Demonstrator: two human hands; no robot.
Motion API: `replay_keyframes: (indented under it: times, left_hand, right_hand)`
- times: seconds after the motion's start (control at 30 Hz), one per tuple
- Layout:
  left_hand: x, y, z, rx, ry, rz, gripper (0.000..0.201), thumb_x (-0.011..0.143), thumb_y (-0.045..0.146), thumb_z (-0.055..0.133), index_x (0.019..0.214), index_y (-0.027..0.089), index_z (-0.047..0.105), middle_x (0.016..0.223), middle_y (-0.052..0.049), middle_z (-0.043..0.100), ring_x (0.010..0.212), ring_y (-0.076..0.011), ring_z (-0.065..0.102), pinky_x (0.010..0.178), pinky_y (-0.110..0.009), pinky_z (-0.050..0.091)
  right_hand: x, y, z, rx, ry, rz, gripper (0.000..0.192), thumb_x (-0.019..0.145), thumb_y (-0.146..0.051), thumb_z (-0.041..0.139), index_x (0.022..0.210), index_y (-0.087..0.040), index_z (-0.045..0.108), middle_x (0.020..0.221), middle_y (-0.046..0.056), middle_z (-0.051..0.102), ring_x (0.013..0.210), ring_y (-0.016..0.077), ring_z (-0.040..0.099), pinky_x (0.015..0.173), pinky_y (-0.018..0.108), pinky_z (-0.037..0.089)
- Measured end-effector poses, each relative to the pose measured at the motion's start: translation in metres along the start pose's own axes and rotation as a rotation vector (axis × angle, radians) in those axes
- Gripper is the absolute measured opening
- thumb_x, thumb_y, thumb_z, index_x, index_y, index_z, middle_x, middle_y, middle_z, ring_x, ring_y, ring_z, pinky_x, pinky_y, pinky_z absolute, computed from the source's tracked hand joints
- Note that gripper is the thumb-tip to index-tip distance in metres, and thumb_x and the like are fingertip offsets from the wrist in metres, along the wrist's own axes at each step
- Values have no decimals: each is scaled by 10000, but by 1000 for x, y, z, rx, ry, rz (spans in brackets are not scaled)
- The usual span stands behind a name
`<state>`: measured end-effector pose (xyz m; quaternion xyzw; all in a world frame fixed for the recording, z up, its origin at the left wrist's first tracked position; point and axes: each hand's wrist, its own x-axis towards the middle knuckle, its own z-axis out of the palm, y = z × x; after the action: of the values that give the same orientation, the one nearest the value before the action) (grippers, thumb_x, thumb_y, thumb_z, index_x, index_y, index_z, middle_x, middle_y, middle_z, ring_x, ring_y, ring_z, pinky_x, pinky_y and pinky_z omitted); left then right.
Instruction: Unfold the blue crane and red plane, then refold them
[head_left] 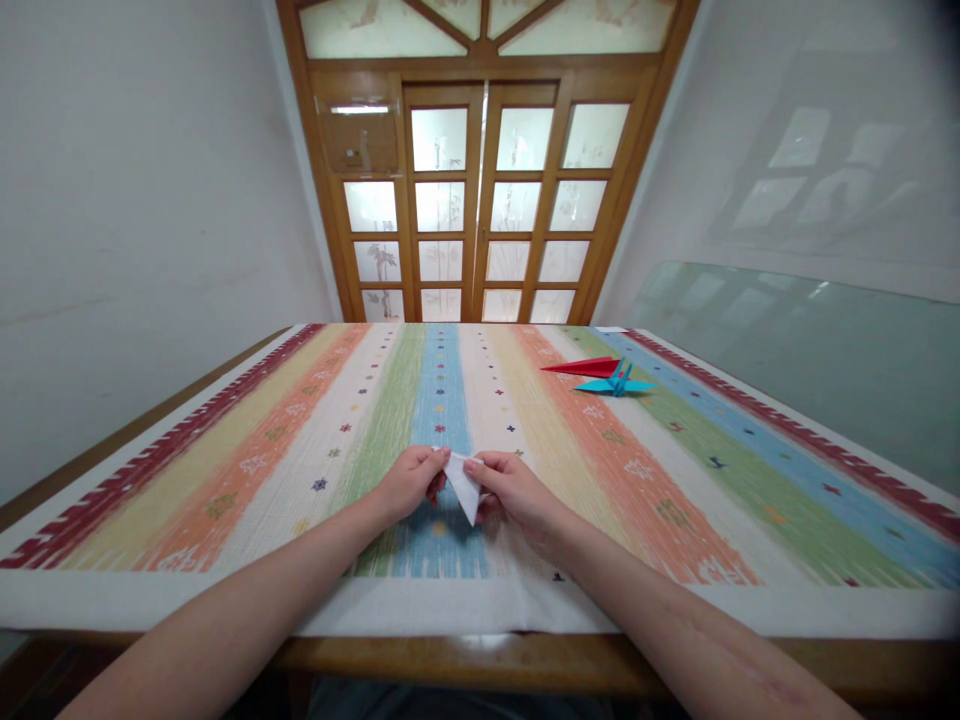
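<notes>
A small folded piece of white paper (463,486), shaped like a downward-pointing triangle, is held just above the striped tablecloth (675,480) near the table's front middle. My left hand (409,482) pinches its upper left edge with thumb and fingers. My right hand (510,488) pinches its upper right edge. Both forearms reach in from the bottom of the view.
A red folded paper figure (581,367) and a blue paper crane (616,382) lie at the far right of the cloth. The wooden table edge (450,655) runs along the front. A wooden glazed door (480,200) stands behind the table, with white walls on both sides.
</notes>
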<state>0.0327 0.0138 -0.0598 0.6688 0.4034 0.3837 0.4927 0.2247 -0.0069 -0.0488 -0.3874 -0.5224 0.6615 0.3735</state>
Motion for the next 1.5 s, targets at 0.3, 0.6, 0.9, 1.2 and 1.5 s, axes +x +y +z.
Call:
replay_keyframes:
  times: [0.3, 0.6, 0.9, 1.2, 1.5]
  left_hand:
    - [1, -3, -5, -40, -71, -28, 581, 932, 637, 402, 582, 183, 503, 509, 11, 475, 458, -122, 450, 482, -257, 365]
    - [-10, 15, 6, 236, -208, 18, 572, 989, 569, 351, 644, 165, 562, 582, -2, 553, 532, -129, 492, 570, -264, 388]
    - [-12, 19, 4, 306, -223, 49, 516, 991, 506, 383, 670, 167, 604, 576, 4, 561, 536, -132, 501, 575, -251, 386]
    - [-12, 25, 2, 456, -199, 104, 452, 982, 412, 441, 646, 172, 625, 571, 4, 562, 542, -133, 486, 570, -250, 352]
    - [-9, 21, -8, 330, 154, 209, 264, 930, 339, 598, 1142, 189, 643, 861, -38, 717, 740, -161, 644, 680, -263, 461]
  right_hand:
    - [-5, -2, 0, -61, -20, 59, 377, 821, -537, 698, 791, -162, 680, 617, 9, 641, 422, 82, 488, 394, 209, 376]
    - [3, -2, -8, -8, 52, -96, 433, 817, -590, 696, 795, -159, 661, 679, 8, 601, 547, 108, 542, 445, 213, 441]
    - [2, -1, -6, -19, 69, -98, 431, 817, -588, 692, 749, -166, 636, 646, -3, 549, 536, 107, 499, 440, 217, 401]
    - [1, -6, -12, -55, 68, -99, 439, 827, -610, 663, 779, -175, 624, 652, -13, 539, 520, 101, 464, 444, 226, 361]
    - [-1, -5, -15, -259, 93, -134, 357, 869, -509, 644, 723, -185, 611, 573, -31, 518, 467, 97, 460, 451, 232, 346]
